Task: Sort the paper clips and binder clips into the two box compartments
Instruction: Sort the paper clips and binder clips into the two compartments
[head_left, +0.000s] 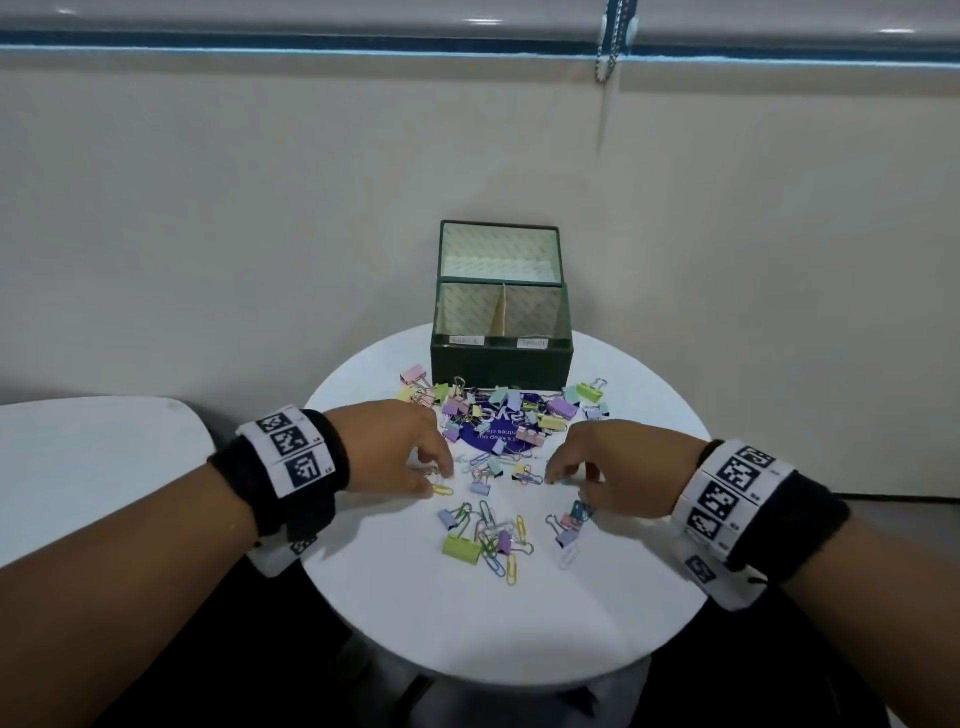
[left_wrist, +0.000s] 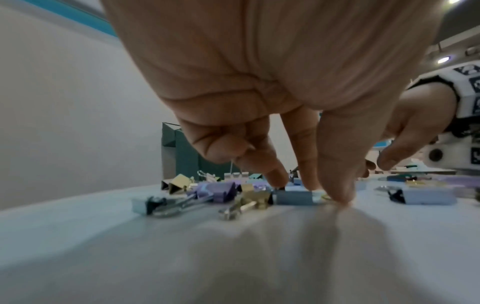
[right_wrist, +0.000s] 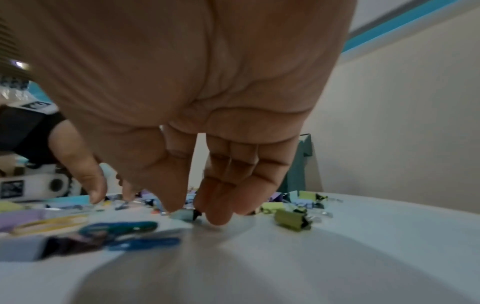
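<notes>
Round white table against a beige wall. Green box is set at the far edge; clips are scattered mid-table. Left hand and right hand are lowered, fingers loosely spread, fingertips on the tabletop among clips; whether either pinches one cannot be told.

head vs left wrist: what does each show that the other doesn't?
Head only: the green box from above, its lid up, two labelled compartments that look empty, and the purple sticker under the pile. Left wrist only: the left hand fingertips down on the table by a grey-blue binder clip. Both: the right hand, scattered clips, white table.
</notes>
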